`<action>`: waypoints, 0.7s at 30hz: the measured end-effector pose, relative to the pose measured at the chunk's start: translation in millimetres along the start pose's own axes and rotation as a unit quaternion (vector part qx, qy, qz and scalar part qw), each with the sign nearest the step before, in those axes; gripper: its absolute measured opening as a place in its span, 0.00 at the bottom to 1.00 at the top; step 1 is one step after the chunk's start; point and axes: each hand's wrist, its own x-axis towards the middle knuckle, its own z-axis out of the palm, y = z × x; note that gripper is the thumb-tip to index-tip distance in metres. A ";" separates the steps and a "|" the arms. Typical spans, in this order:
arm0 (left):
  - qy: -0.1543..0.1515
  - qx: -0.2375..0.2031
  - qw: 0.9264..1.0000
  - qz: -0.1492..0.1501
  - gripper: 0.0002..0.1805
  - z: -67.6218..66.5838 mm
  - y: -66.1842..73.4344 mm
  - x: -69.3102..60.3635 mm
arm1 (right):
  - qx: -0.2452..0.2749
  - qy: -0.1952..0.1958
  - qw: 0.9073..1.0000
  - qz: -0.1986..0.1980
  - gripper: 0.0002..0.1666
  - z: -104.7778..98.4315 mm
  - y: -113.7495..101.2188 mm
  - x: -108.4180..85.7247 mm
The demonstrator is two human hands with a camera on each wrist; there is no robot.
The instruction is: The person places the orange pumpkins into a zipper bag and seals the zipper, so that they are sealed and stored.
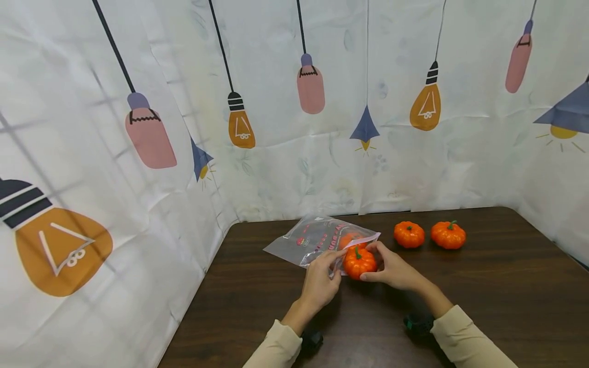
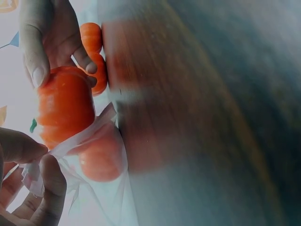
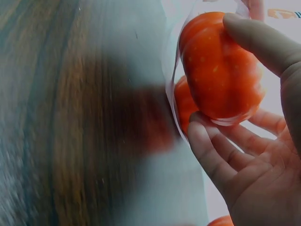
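A clear plastic bag (image 1: 301, 240) with red print lies on the table, its mouth facing the person. My left hand (image 1: 321, 278) pinches the bag's edge between thumb and fingers. With thumb and fingers my right hand (image 1: 393, 267) grips an orange toy pumpkin (image 1: 359, 263) with a green stem, right at the bag's mouth. Another orange pumpkin (image 2: 102, 157) sits inside the bag, seen through the plastic in the left wrist view. In the right wrist view the held pumpkin (image 3: 218, 66) partly hides the bagged one.
Two more orange pumpkins, one (image 1: 409, 234) beside the other (image 1: 448, 235), stand at the back right of the dark wooden table (image 1: 506, 286). A white curtain (image 1: 276, 174) printed with lamps hangs behind and to the left. Dark wrist devices (image 1: 312, 341) are under the forearms.
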 end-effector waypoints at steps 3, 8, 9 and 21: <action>0.004 0.001 1.000 0.000 0.28 0.3 -1.2 -0.6 | 0.001 0.004 1.000 -0.010 0.46 2.4 -2.4 1.1; 0.003 -0.001 1.000 0.000 0.27 1.4 -2.8 -1.0 | 0.011 0.021 1.000 -0.001 0.47 8.7 -5.4 2.4; 0.004 -0.001 1.000 0.002 0.27 1.4 -2.8 -1.0 | 0.011 0.027 1.000 0.002 0.47 10.3 -5.8 2.8; -0.003 -0.007 1.000 0.015 0.26 1.4 -0.6 -1.3 | -0.019 0.101 0.993 0.053 0.47 24.9 -13.2 12.7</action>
